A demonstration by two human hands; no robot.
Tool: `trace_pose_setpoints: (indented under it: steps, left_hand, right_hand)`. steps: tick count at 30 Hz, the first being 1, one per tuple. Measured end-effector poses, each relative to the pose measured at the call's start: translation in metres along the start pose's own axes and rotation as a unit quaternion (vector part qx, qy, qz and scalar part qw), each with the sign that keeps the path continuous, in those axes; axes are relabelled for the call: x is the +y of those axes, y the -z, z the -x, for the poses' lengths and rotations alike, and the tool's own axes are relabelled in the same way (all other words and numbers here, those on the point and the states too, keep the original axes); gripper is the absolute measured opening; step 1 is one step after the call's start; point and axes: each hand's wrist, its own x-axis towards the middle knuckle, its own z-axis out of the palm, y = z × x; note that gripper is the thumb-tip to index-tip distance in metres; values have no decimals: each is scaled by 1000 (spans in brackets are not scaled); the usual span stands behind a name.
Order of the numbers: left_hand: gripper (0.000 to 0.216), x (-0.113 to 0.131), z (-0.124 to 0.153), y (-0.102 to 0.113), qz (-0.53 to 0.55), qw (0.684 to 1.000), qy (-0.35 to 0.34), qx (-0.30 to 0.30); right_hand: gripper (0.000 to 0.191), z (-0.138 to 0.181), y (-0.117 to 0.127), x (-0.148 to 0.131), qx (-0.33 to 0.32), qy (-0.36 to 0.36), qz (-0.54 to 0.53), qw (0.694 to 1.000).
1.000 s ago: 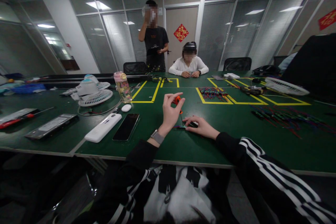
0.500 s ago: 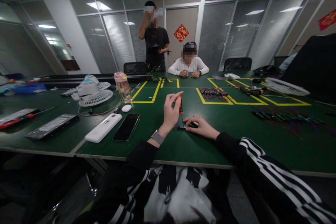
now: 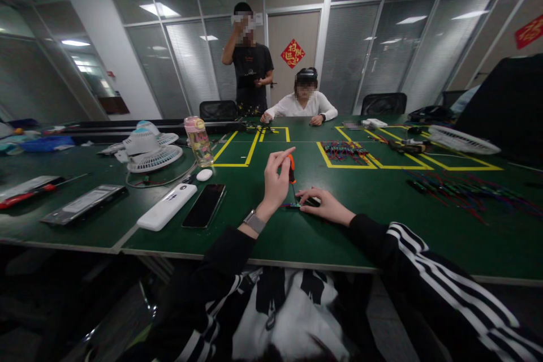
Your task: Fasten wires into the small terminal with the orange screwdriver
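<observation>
Screwdriver (image 3: pixel 292 168) stood nearly upright over the circuit board (image 3: pixel 297 204)

The left hand (image 3: pixel 275 180) pinched the orange handle between thumb and fingers, and the thin shaft ran down to the small board on the green table (image 3: pixel 254 246). Compared with a second earlier, the handle had come more upright and showed along the side of the thumb. That looked like a shift of grip or a turn of the tool, with the work at the board under way. Whether the tip sat in a screw was too small to tell.

The right hand (image 3: pixel 326 205) had hardly moved. Its thumb and fingertips were at the board's right end and seemed to steady it; whether they pinched it or only pressed, the view did not show. The board lay flat in front of the person, with coloured wires trailing to the left.

Across the table, the seated person (image 3: pixel 303 104) had drawn their hands apart, one now reaching well out to the side, away from the board. A pile of wired boards (image 3: pixel 343 150) lay within yellow tape (image 3: pixel 352 167) beyond the hands, and a looser spread of wired boards (image 3: pixel 462 189) lay farther right. A phone (image 3: pixel 204 205) lay left of the hands.
</observation>
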Motion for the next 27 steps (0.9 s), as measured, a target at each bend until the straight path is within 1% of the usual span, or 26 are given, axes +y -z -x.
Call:
trace_pose_setpoints:
  steps: [2, 4, 6, 11, 16, 19, 23, 27]
  left_hand:
    - [32, -3, 0, -1, 30, 999, 10, -15]
    - [33, -4, 1, -1, 52, 998, 24, -18]
    - [30, -4, 1, -2, 44, 999, 25, -10]
    - [22, 2, 0, 0, -11, 1000, -2, 10]
    - [31, 0, 0, 0, 27, 999, 11, -17]
    - [32, -2, 1, -2, 50, 998, 29, -19]
    - [26, 0, 1, -1, 7, 1000, 9, -9]
    - [27, 0, 1, -1, 12, 1000, -5, -28]
  right_hand:
    - [16, 0, 0, -1, 0, -1, 0, 1000]
    - [17, 0, 1, -2, 1, -3, -3, 1000]
    - [17, 0, 1, -2, 0, -6, -5, 1000]
    - [17, 0, 0, -1, 3, -1, -2, 1000]
    - [18, 0, 0, 0, 3, -1, -1, 1000]
    - [18, 0, 0, -1, 3, -1, -2, 1000]
    - [17, 0, 0, -1, 1, -3, -1, 1000]
    - [16, 0, 0, -1, -2, 1, 2, 1000]
